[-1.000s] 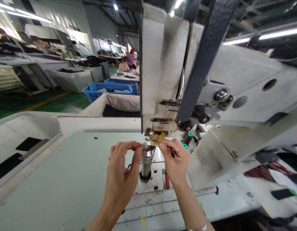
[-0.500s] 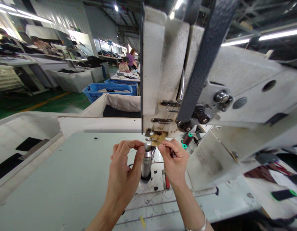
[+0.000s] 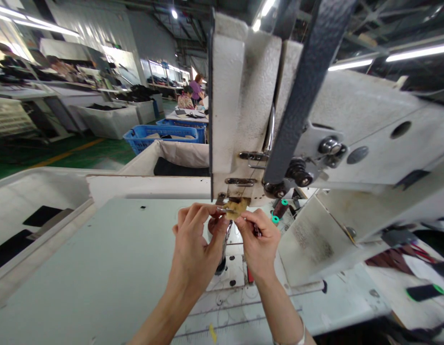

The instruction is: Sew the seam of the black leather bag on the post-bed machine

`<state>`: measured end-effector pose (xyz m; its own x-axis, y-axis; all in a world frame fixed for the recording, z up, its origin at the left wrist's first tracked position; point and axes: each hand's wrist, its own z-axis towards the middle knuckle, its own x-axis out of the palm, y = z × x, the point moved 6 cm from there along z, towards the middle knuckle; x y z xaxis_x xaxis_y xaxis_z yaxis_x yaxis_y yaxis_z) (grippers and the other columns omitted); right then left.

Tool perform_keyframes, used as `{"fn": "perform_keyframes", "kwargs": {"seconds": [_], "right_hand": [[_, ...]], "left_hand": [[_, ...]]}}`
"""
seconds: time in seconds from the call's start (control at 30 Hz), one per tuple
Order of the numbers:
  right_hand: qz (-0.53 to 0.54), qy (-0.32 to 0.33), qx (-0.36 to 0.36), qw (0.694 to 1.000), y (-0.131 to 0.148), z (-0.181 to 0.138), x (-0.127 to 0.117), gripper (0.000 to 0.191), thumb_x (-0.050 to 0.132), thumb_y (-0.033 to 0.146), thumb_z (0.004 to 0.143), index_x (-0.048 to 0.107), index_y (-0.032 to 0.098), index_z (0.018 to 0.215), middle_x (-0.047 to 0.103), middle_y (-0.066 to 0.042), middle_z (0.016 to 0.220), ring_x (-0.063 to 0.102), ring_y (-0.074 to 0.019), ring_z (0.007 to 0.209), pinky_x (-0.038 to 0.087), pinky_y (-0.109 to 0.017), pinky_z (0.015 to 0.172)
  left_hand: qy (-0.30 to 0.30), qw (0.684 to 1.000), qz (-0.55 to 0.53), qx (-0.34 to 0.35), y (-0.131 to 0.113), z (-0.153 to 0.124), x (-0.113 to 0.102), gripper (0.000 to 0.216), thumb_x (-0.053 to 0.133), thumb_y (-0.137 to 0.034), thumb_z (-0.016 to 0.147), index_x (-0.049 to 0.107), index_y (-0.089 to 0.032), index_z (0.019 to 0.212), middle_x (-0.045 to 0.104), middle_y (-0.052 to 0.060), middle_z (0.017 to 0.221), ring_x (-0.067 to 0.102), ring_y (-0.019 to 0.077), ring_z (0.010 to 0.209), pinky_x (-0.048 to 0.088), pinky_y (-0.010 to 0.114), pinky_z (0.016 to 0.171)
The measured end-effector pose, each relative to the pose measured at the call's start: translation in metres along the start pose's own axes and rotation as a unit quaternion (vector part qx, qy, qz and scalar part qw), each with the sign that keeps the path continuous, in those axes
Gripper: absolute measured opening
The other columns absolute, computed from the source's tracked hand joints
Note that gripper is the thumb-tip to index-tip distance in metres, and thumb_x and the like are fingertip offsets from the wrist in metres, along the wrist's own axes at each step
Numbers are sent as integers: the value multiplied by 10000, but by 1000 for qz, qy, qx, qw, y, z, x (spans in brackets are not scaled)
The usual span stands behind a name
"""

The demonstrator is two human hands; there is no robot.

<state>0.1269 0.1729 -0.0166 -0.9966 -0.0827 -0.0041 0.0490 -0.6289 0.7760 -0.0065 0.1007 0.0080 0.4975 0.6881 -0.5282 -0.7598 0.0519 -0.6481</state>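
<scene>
At the needle end of a white post-bed sewing machine (image 3: 229, 105), both my hands meet. My left hand (image 3: 195, 244) has thumb and forefinger pinched beside the needle area, in front of the metal post (image 3: 224, 249); what lies between the fingertips is too small to make out. Close on the other side, my right hand (image 3: 260, 247) pinches with thumb and forefinger, while its curled fingers hold a small dark shiny object (image 3: 257, 231). A yellowish fuzzy pad (image 3: 237, 208) hangs under the machine head, just above the fingertips. The needle itself is hidden.
Thread spools (image 3: 280, 209) stand behind my right hand. The pale table (image 3: 99, 268) spreads to the left, bordered by a white bin (image 3: 64, 175) with dark pieces. Blue baskets (image 3: 160, 134) and seated co-workers (image 3: 186, 98) are farther back. A black spool (image 3: 423, 292) lies at right.
My left hand has moved right and slightly up, from beside the post's top to the needle area, now covering the post's top. My right hand has barely moved.
</scene>
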Motion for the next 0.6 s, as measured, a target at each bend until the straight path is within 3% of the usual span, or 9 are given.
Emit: {"fn": "perform_keyframes", "kwargs": {"seconds": [0.23,0.6], "right_hand": [[13,-4,-5,1000,-1,0,0,57,741,193,849,787,224,833,600,31,638,472,-110,573,365,-243,532],[30,6,-4,1000,2,1,0,83,747,170,840,800,232,851,606,27,636,501,-111,574,404,-243,532]], "left_hand": [[18,1000,23,-6,0,5,2,83,574,-304,906,624,-243,931,669,34,1064,514,250,1005,423,410,884],[-15,998,65,-10,-8,1,3,106,519,-271,923,620,-242,906,647,48,1032,500,255,962,366,378,743]]}}
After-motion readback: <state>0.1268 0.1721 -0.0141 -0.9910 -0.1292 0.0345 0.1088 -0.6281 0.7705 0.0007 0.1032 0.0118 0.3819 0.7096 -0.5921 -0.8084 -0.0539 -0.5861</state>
